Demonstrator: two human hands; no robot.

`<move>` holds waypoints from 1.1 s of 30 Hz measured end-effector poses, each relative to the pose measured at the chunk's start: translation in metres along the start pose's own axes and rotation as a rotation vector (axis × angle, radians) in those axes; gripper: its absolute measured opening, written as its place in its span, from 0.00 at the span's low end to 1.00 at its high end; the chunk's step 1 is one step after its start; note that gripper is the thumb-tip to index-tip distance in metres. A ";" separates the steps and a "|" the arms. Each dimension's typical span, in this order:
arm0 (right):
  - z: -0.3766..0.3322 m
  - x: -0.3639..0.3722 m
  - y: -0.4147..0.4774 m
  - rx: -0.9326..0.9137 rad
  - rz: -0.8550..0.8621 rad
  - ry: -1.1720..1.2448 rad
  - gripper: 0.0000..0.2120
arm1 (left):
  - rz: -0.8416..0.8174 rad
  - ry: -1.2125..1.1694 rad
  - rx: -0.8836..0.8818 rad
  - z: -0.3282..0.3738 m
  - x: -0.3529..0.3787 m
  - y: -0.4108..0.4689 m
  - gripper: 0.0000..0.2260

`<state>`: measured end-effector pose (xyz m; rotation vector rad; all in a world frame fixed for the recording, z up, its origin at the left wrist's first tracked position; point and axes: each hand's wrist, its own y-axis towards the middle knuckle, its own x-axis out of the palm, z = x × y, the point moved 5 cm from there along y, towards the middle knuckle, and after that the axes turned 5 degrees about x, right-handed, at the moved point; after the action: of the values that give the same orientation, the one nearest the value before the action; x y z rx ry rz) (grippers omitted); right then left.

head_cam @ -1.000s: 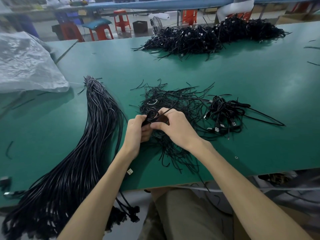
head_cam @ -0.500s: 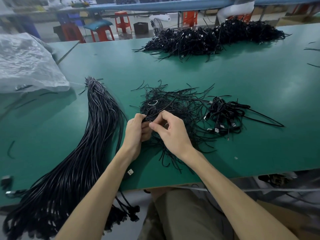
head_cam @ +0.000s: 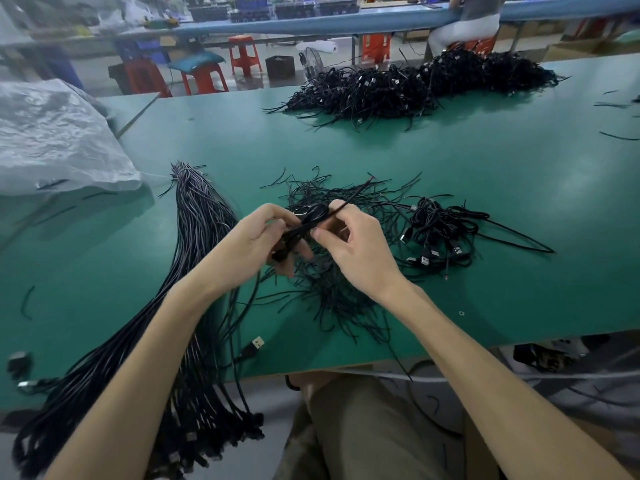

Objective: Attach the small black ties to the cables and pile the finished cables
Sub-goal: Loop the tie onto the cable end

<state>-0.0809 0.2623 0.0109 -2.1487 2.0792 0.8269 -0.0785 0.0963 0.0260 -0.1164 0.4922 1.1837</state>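
Since 0.5 s earlier: both hands had lifted a little off the heap. The tie end, previously low among the fingers, now stuck out up and to the right.

Left hand point(head_cam: 256, 244): fingers curled round a folded black cable point(head_cam: 313, 216), its loop showing above the knuckles.
Right hand point(head_cam: 356, 251): thumb and forefinger pinched a thin black tie point(head_cam: 353, 195), a straight, stiff, wire-like strand laid across the cable loop.

Both hands were held over the loose heap of ties point(head_cam: 339, 303), a flat tangle of short, kinked strands that partly hid behind the right wrist.

Surroundings:
- Green table point(head_cam: 485, 168), smooth, matt, faint sheen.
- Just right of the tie heap, a small pile of finished cables point(head_cam: 440, 230), coiled, silver USB plugs showing.
- Left, a long bundle of cables point(head_cam: 197, 230), straight, glossy, fanning toward the near edge and hanging over it; the left forearm crossed it.
- One USB plug point(head_cam: 256, 342) lay near the table edge beside that forearm.
- Far side, a large cable pile point(head_cam: 415, 84), dense and tangled.
- Far left, a crumpled translucent plastic bag point(head_cam: 52, 133).
- Beyond the table, red stools point(head_cam: 244, 53) and a seated person point(head_cam: 464, 26) at a blue bench.
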 end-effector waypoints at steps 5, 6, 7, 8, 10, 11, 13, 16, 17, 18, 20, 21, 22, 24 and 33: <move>-0.007 -0.008 -0.005 0.008 -0.013 0.101 0.08 | -0.175 0.002 0.142 0.014 0.009 -0.016 0.19; -0.008 -0.008 -0.006 0.004 -0.020 0.110 0.08 | -0.181 -0.008 0.151 0.015 0.009 -0.017 0.23; -0.010 -0.007 -0.007 0.003 -0.028 0.117 0.08 | -0.170 -0.018 0.154 0.015 0.009 -0.018 0.27; -0.011 -0.007 -0.008 0.001 -0.033 0.121 0.07 | -0.150 -0.008 0.158 0.015 0.009 -0.019 0.30; -0.013 -0.008 -0.008 -0.003 -0.043 0.122 0.07 | -0.112 0.100 0.185 0.015 0.008 -0.019 0.35; -0.014 -0.008 -0.008 -0.001 -0.055 0.119 0.06 | -0.098 0.167 0.208 0.016 0.009 -0.019 0.37; -0.015 -0.007 -0.009 0.006 -0.090 0.112 0.06 | -0.062 0.266 0.269 0.020 0.009 -0.019 0.37; -0.017 -0.002 -0.012 0.007 -0.134 0.140 0.07 | 0.098 0.445 0.392 0.027 0.006 -0.017 0.22; -0.017 0.000 -0.013 0.004 -0.146 0.166 0.06 | 0.162 0.496 0.402 0.028 0.004 -0.016 0.19; -0.017 0.001 -0.015 0.004 -0.150 0.189 0.07 | 0.216 0.535 0.396 0.028 0.002 -0.015 0.18; -0.018 0.002 -0.018 0.003 -0.150 0.229 0.06 | 0.273 0.595 0.397 0.026 0.001 -0.013 0.16; -0.017 0.003 -0.019 0.003 -0.155 0.243 0.02 | 0.268 0.606 0.399 0.026 0.002 -0.012 0.15; -0.018 0.004 -0.019 0.009 -0.151 0.234 0.03 | 0.242 0.580 0.385 0.025 0.004 -0.011 0.14; -0.018 0.005 -0.019 -0.007 -0.134 0.187 0.07 | 0.195 0.445 0.293 0.022 0.006 -0.010 0.14; -0.028 0.001 -0.025 -0.223 -0.065 -0.222 0.11 | 0.191 0.441 -0.054 0.012 0.011 -0.005 0.16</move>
<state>-0.0476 0.2533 0.0263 -2.0965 1.8770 1.2791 -0.0673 0.1084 0.0315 -0.3885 0.8730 1.3633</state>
